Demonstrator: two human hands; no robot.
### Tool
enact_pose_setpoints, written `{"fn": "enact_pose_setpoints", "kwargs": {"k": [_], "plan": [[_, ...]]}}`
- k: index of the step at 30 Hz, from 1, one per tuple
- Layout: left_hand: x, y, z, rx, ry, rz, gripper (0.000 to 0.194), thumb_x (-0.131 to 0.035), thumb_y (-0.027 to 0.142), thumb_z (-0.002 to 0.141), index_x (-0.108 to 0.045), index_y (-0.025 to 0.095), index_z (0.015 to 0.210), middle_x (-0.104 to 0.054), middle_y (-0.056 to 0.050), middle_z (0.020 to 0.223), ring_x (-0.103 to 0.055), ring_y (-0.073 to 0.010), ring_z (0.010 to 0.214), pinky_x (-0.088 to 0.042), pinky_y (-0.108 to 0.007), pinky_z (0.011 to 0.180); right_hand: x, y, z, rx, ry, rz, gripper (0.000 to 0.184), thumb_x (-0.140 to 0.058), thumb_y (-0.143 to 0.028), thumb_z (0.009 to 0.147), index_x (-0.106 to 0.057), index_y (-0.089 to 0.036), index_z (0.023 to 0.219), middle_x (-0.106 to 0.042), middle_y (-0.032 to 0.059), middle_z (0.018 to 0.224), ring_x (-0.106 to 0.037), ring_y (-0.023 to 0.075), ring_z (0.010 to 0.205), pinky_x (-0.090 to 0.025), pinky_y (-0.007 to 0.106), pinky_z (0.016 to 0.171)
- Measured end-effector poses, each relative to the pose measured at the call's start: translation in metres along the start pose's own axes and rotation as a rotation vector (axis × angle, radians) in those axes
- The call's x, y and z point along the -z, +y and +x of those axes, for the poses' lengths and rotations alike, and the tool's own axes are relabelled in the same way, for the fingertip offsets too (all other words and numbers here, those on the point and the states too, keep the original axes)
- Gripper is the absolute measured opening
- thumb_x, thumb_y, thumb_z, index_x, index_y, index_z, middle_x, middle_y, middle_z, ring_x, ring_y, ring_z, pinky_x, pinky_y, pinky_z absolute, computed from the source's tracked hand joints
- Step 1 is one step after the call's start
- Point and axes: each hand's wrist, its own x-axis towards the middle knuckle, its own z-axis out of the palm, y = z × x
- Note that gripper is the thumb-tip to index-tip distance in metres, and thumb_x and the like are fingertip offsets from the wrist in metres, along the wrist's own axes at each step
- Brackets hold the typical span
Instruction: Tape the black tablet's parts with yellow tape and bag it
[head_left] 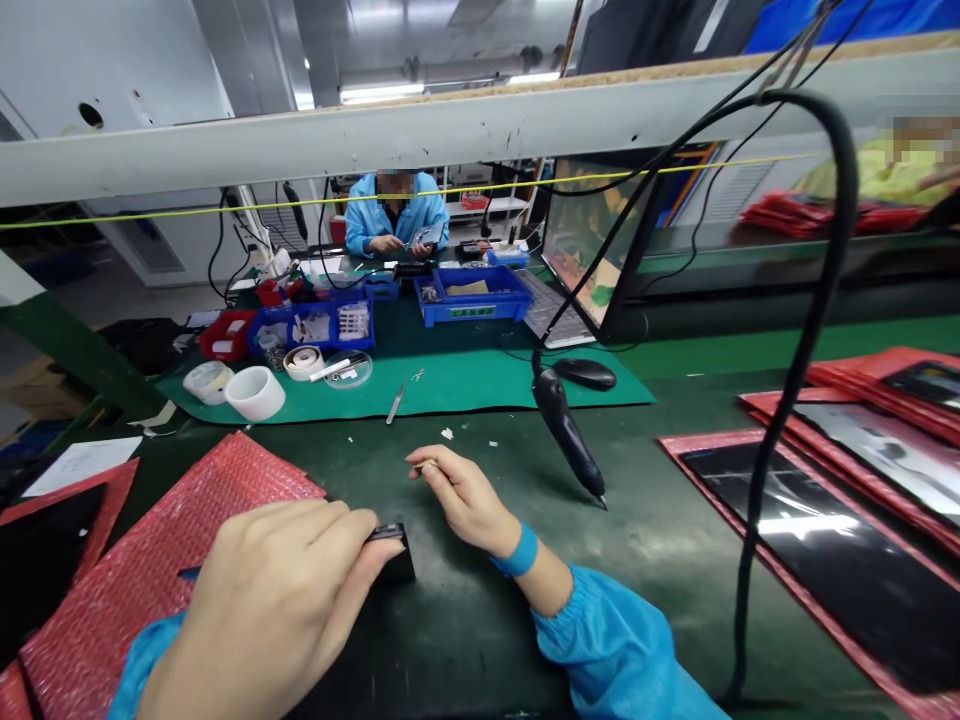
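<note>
My left hand, large in the near foreground, is closed on a black flat device. The device stands on edge, with its narrow top side showing between thumb and fingers; most of it is hidden behind the hand. To its right, my right hand wears a blue wristband and pinches a tiny yellowish piece, too small to name. That hand is apart from the device. Right of it a black electric screwdriver hangs tip down on its cable. Tweezers lie beyond my hands.
Red bubble wrap lies at left. Dark glossy panels on red wrap cover the right side. White tape rolls, blue parts bins, a mouse and a monitor stand farther back. A co-worker sits opposite.
</note>
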Motion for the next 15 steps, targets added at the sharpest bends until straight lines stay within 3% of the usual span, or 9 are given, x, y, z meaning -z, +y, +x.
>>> {"fn": "enact_pose_setpoints", "kwargs": {"k": [5, 15], "plan": [[-0.0006, -0.0018, 0.0033, 0.008, -0.01, -0.007, 0.035, -0.048, 0.037, 0.111, -0.067, 0.023, 0.085, -0.071, 0.0, 0.069, -0.069, -0.0226, 0.057, -0.045, -0.036, 0.055, 0.0018, -0.0048, -0.0022, 0.066, -0.006, -0.017, 0.041, -0.036, -0.043, 0.116, -0.066, -0.022, 0.135, -0.067, 0.0087, 0.106, -0.067, 0.021, 0.097, -0.057, 0.037, 0.089], [-0.0007, -0.0022, 0.0028, 0.009, -0.018, -0.002, 0.036, -0.049, 0.036, 0.111, -0.069, 0.022, 0.085, -0.07, 0.0, 0.067, -0.07, -0.0225, 0.058, -0.045, -0.035, 0.056, 0.0009, -0.0088, -0.0024, 0.264, 0.05, -0.072, 0.044, -0.043, -0.029, 0.114, -0.049, -0.02, 0.157, -0.061, 0.0101, 0.112, -0.063, 0.0215, 0.102, -0.059, 0.039, 0.093]]}}
